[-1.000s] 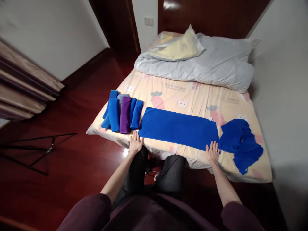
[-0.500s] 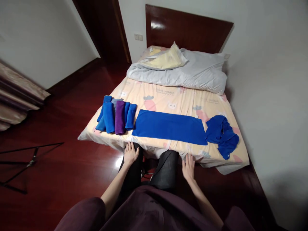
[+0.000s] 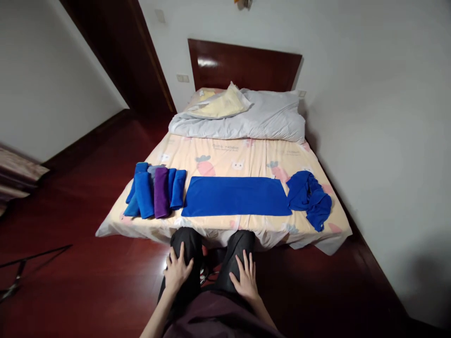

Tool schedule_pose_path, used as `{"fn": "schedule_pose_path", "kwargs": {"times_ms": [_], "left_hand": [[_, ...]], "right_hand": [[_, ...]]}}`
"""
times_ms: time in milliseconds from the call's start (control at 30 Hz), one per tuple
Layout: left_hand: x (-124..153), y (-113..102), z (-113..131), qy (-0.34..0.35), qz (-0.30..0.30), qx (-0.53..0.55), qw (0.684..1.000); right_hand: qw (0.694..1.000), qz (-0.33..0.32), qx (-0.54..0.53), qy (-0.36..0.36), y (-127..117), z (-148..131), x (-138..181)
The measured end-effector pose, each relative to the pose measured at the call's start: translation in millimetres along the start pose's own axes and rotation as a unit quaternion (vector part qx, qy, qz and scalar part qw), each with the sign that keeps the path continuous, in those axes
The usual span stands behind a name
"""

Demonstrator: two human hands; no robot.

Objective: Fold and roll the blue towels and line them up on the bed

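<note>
My left hand (image 3: 177, 272) rests with spread fingers on my left thigh, holding nothing. On the other thigh lies my right hand (image 3: 245, 277), its fingers apart too. Beyond my knees, a blue towel (image 3: 237, 196) is laid out flat as a long strip along the near edge of the bed. To its left sit several rolled towels side by side, most of them blue, such as this blue roll (image 3: 143, 195), with one purple roll (image 3: 162, 192) among them. A crumpled heap of blue cloth (image 3: 306, 195) lies to the right of the flat towel.
The bed (image 3: 225, 162) has a patterned sheet that hangs over its near edge. A grey quilt (image 3: 268, 115) and a yellow pillow (image 3: 225, 104) lie by the dark headboard (image 3: 246, 65). Black stand legs (image 3: 21, 267) stand on the floor at left.
My right hand has come in from beside my leg onto my thigh. My left hand has slid back from the knee. The camera view has shifted; the towels lie as before.
</note>
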State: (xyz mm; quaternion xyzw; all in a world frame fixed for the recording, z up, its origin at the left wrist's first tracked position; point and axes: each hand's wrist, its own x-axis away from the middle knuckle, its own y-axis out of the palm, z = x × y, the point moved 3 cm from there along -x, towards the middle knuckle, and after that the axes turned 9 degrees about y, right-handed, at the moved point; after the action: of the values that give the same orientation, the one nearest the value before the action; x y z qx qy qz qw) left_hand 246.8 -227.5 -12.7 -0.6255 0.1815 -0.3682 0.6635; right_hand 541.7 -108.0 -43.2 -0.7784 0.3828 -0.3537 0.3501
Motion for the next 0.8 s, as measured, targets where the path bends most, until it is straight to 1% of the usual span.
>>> {"fn": "schedule_pose_path", "kwargs": {"times_ms": [100,167,267,367,433,467,533,567,600,633,700,733,800], "left_hand": [[14,2,-4,-0.019,-0.025,-0.002,1.0],[18,3,-5,-0.023,-0.034,-0.009,0.999],[16,6,-5,-0.019,-0.043,-0.027,0.999],[10,11,-10,-0.003,-0.051,-0.029,0.998],[2,11,-14,0.014,-0.054,-0.026,0.998],[-4,8,-15,0.027,-0.053,-0.028,0.998],[-25,-4,-11,0.077,-0.054,-0.035,0.995],[-40,-13,-4,0.114,-0.057,-0.039,0.991],[-56,-23,7,0.161,-0.064,-0.04,0.984],[-74,-33,21,0.215,-0.077,-0.034,0.973],[-112,-55,57,0.292,-0.097,-0.02,0.951],[-131,-65,79,0.331,-0.098,-0.011,0.939],[-168,-79,124,0.397,-0.09,-0.001,0.913]], "right_hand": [[1.0,-0.007,-0.014,0.009,3,-2,-2],[1.0,-0.017,-0.018,0.011,4,-2,-2],[1.0,-0.024,-0.015,0.004,2,0,-2],[1.0,-0.006,-0.024,-0.012,-4,-2,-4],[0.998,0.025,-0.064,-0.011,-10,-9,-12],[0.994,0.04,-0.101,-0.008,-13,-16,-19],[0.976,0.052,-0.211,0.003,-20,-33,-40],[0.958,0.041,-0.283,0.015,-22,-42,-54],[0.932,0.021,-0.361,0.037,-24,-51,-69],[0.895,-0.005,-0.441,0.068,-25,-59,-84],[0.805,-0.036,-0.577,0.13,-25,-73,-113],[0.761,-0.041,-0.628,0.156,-25,-77,-126],[0.687,-0.033,-0.7,0.195,-24,-81,-148]]}}
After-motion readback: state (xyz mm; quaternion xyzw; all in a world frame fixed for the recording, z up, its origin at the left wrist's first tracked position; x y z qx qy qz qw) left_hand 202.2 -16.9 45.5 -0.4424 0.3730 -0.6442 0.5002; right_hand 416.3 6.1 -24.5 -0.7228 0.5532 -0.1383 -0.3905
